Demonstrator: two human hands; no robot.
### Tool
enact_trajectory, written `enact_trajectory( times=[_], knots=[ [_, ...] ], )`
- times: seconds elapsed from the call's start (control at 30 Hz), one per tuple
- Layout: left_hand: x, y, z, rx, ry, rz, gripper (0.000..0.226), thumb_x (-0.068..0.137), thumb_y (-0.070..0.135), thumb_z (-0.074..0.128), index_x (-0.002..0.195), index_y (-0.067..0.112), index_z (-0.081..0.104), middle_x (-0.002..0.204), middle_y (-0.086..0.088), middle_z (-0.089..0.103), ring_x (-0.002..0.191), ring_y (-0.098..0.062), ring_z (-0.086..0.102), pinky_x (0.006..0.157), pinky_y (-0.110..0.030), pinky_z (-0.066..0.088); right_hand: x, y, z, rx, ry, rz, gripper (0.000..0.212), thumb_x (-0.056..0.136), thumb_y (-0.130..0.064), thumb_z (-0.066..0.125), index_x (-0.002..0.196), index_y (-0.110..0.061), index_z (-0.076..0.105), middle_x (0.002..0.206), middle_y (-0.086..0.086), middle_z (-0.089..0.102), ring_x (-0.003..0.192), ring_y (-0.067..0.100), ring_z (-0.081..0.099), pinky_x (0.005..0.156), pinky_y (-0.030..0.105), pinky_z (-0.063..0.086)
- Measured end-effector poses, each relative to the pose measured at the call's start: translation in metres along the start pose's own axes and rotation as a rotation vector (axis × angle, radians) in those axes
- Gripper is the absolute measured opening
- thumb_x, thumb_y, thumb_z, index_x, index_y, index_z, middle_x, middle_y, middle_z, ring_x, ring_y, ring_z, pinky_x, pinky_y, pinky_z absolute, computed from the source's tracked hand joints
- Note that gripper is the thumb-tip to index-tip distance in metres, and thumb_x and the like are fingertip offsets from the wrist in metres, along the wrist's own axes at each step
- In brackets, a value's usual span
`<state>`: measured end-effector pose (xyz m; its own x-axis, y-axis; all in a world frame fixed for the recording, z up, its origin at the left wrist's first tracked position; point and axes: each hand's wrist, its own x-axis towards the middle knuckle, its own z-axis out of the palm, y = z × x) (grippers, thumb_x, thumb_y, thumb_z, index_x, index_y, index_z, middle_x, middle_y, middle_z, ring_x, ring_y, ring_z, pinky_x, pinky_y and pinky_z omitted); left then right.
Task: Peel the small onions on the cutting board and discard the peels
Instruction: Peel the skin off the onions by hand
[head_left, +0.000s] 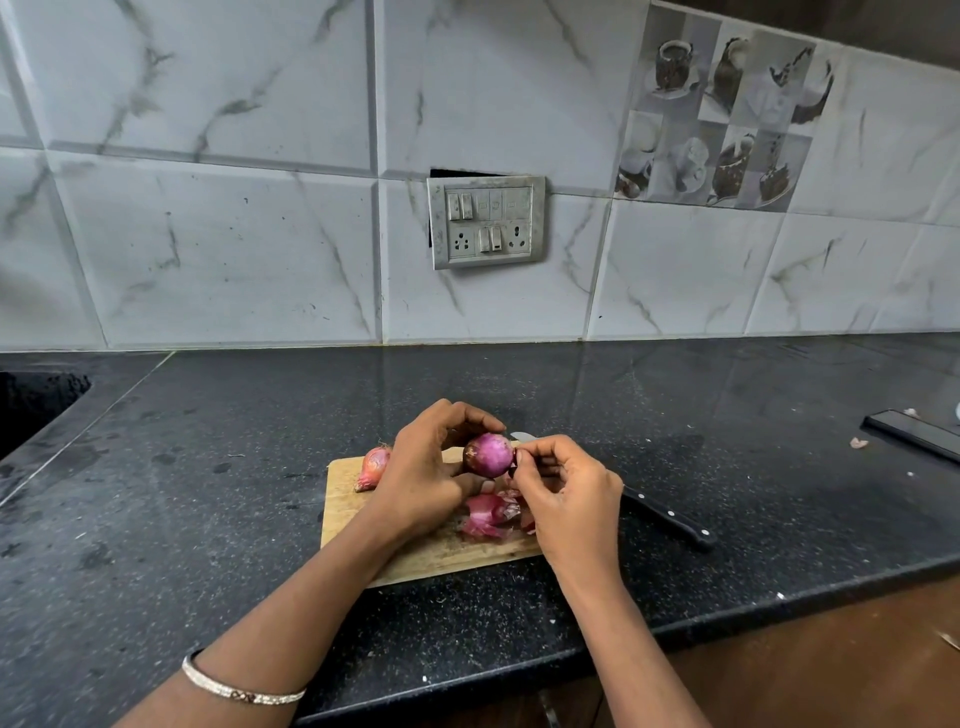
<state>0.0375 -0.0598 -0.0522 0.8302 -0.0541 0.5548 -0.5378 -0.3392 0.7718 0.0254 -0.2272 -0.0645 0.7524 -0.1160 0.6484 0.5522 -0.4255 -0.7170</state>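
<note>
Onions two, knife (670, 517) one.
Left hand (426, 467) grips held onion (488, 455) above cutting board (343, 499); right hand (566, 493) pinches its skin; second onion (373, 466) on board.

Black speckled counter (208, 519) carries a wooden board (343, 499), a black-handled knife (670, 517) at its right edge, and, far right, perhaps a phone (914, 434).

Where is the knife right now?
In the head view, the knife lies at the right edge of the cutting board, handle on the counter, its middle hidden behind the right hand.
</note>
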Motion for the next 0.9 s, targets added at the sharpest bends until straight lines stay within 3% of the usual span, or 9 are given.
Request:
enact_trajectory(
  times=[0.23, 0.5, 0.7, 0.9],
  knots=[
    [0.000, 0.002, -0.001, 0.021, -0.044, 0.019, 0.058, 0.065, -0.011, 0.086, 0.106, 0.025, 0.068, 0.113, -0.002, 0.066, 0.105, -0.005, 0.066, 0.094, -0.024, 0.055, -0.002, -0.004, -0.004, 0.012, 0.015, -0.020, 0.025, 0.085, -0.005, 0.071, 0.104, -0.020, 0.075, 0.092, -0.012, 0.073, 0.086, 0.001, 0.069, 0.074, 0.017, 0.054],
    [-0.001, 0.000, 0.000, -0.020, -0.099, -0.005, 0.048, 0.073, -0.002, 0.085, 0.111, 0.016, 0.063, 0.110, 0.002, 0.070, 0.106, -0.012, 0.068, 0.093, -0.025, 0.055, -0.002, -0.003, -0.002, 0.123, -0.055, -0.009, 0.017, 0.088, -0.014, 0.076, 0.103, -0.021, 0.079, 0.094, -0.014, 0.076, 0.093, 0.005, 0.072, 0.082, 0.030, 0.059],
    [-0.004, 0.000, 0.000, -0.072, -0.155, -0.062, 0.049, 0.076, 0.001, 0.084, 0.111, 0.021, 0.056, 0.113, 0.000, 0.067, 0.110, -0.014, 0.068, 0.095, -0.030, 0.055, -0.001, 0.000, -0.001, 0.279, -0.099, 0.110, 0.022, 0.089, -0.010, 0.074, 0.106, -0.023, 0.079, 0.101, -0.014, 0.077, 0.098, -0.001, 0.070, 0.089, 0.023, 0.057],
    [-0.003, -0.001, 0.001, -0.070, -0.179, -0.094, 0.052, 0.077, 0.001, 0.084, 0.112, 0.024, 0.053, 0.104, 0.000, 0.075, 0.097, -0.014, 0.073, 0.090, -0.034, 0.058, 0.000, 0.007, 0.001, 0.277, -0.113, 0.106, 0.026, 0.089, -0.005, 0.072, 0.111, -0.019, 0.078, 0.105, -0.019, 0.073, 0.109, -0.006, 0.066, 0.095, 0.015, 0.049]
  ],
)
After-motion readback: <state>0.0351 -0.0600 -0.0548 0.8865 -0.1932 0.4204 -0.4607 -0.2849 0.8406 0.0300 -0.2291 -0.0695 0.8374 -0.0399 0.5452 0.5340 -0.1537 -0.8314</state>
